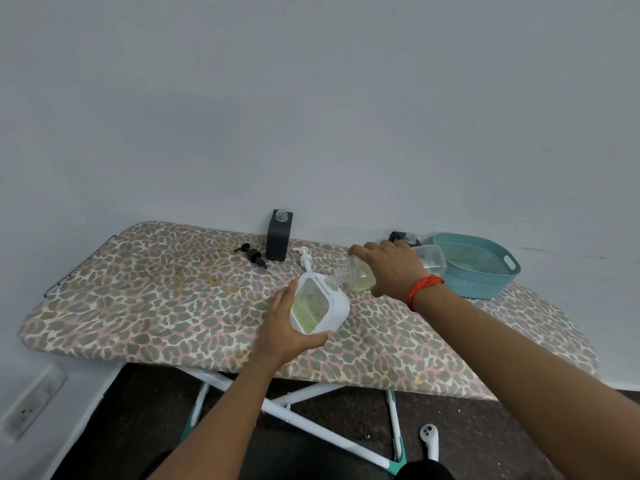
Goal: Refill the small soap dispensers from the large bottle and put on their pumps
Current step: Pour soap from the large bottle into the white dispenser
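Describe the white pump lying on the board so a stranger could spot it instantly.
Start at the leopard-print ironing board against the grey wall. Near its far edge stands a dark square dispenser with an open clear neck; the white plastic pump lies just right of its base. The black pump lies left of that dispenser, so colour alone settles it.

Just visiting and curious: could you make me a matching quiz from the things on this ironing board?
Things: 1 white dispenser; 2 large bottle; 3 black pump; 4 teal basket.
States: A lying loose on the board; B gripped by the left hand; C tilted in the right hand; D standing at the board's right end.
Pairs: 1-B, 2-C, 3-A, 4-D.
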